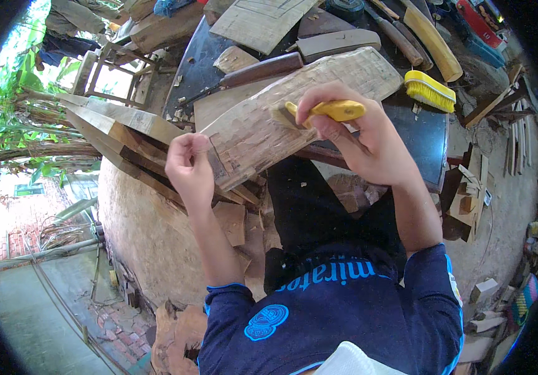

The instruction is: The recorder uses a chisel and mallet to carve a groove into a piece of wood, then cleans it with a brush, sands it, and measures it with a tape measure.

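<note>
We are seeing a board (256,137) jutting past the near edge of the table (420,147), a scrub brush (430,92) lying by the right edge, a chisel (262,69) lying behind the board.

A yellow scrub brush (430,90) sits on the dark surface (428,139). A fat wooden club (432,44) lies near it. Green leaves (30,80) show at the left, near long wood beams (128,120).

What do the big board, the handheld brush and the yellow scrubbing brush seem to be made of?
Board: wood, seemingly unvarnished, judging by its dull, tool-scarred face.
Handheld brush: glossy yellow handle, plastic or painted wood, I can't tell; pale bristles, natural or synthetic.
Scrubbing brush: probably all plastic, its body and bristles both bright, even yellow.
</note>
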Demonstrator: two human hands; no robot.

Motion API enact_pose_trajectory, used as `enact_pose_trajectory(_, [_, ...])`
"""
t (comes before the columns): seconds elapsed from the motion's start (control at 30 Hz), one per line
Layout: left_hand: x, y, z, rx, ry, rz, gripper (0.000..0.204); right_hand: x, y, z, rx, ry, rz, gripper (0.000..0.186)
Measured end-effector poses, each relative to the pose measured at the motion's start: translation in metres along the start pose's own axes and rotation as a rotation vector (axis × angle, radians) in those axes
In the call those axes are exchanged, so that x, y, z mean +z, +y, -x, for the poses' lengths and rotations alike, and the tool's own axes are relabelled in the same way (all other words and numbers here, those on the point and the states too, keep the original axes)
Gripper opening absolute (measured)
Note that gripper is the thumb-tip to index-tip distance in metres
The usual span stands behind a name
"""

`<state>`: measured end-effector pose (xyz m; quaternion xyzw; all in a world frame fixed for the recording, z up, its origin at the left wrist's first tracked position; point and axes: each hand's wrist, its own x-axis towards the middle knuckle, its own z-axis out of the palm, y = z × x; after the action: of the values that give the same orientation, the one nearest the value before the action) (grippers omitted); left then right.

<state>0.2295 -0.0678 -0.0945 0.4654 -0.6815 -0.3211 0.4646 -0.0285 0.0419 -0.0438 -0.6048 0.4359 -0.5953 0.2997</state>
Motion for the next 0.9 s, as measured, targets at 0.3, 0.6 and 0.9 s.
enact_pose_trajectory(0.3, [-0.032, 0.014, 0.023, 0.178, 0.357, -0.664, 0.028, -0.011, 0.021, -0.014, -0.209, 0.277, 0.391, 0.016])
enact_pose_trajectory(0.6, [-0.005, 0.029, 0.036, 0.207, 0.088, -0.449, 0.025, -0.030, 0.019, -0.018, -0.002, 0.324, 0.442, 0.013])
enact_pose_trajectory(0.9, [0.001, 0.016, 0.045, 0.138, -0.048, -0.376, 0.058, -0.042, 0.003, -0.012, 0.063, 0.265, 0.323, 0.024])
